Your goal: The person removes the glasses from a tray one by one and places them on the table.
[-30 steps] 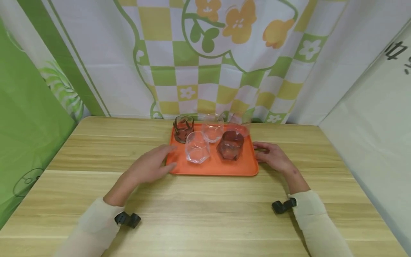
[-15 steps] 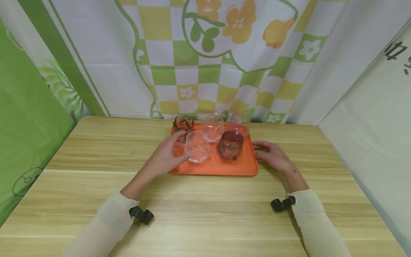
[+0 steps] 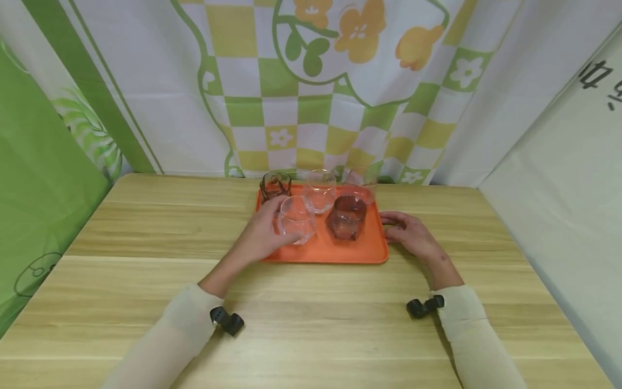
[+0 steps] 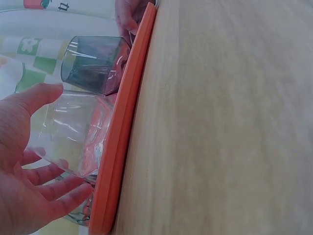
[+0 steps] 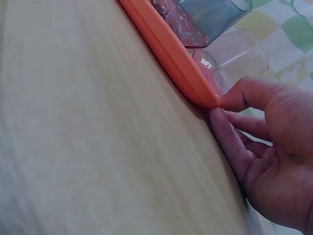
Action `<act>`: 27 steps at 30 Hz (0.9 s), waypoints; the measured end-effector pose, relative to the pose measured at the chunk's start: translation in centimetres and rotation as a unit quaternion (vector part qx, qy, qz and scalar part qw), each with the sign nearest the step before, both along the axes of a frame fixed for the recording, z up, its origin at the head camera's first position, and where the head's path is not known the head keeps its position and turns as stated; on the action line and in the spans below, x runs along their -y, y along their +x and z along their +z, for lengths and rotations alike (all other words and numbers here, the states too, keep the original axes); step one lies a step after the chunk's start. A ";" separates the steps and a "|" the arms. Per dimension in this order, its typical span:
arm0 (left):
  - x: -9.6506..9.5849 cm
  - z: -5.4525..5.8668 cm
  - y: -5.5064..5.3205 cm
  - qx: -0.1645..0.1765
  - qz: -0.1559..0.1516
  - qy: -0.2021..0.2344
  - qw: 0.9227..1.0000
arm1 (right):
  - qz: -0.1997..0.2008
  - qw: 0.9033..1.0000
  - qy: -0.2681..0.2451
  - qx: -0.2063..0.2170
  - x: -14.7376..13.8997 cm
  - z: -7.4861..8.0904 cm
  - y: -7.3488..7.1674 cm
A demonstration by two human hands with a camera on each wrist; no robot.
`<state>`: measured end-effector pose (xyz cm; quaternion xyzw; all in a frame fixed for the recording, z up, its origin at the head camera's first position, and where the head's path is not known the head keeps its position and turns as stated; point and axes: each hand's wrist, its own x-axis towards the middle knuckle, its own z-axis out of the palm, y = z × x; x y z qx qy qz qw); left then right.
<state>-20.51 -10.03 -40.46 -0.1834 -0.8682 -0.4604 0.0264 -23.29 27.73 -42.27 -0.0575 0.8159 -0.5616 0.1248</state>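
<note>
My left hand [image 3: 262, 229] reaches around the left side of a clear glass [image 3: 300, 219] with an angular base. In the left wrist view, its thumb lies along one side of that glass and its fingers curve along the other. My right hand [image 3: 413, 235] pinches the right edge of the orange tray [image 3: 325, 255], thumb on the rim and a finger [image 5: 227, 134] at its underside. The tray lies on the table. Beside the clear glass stands a purplish glass [image 3: 347, 219]. A dark glass [image 3: 277, 185] at the back left is partly hidden by my left hand.
Another clear glass [image 3: 320, 189] and a faint pinkish glass [image 3: 362, 181] stand along the tray's back. The wooden table [image 3: 320, 324] extends in front and to both sides. A patterned curtain [image 3: 311, 108] hangs close behind the table.
My left hand has moved right from the tray's left edge and come around the front clear glass. My right hand stays at the tray's right edge, and the glasses keep their places.
</note>
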 end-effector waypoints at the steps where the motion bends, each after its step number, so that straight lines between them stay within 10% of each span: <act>1: -0.1 0.0 0.0 0.003 0.001 0.001 1.000 | -0.001 1.000 0.000 0.000 0.0 0.0 0.0; 27: -0.9 0.0 -0.5 0.038 -0.002 0.049 0.998 | -0.001 1.000 -0.011 -0.003 0.0 -0.1 0.1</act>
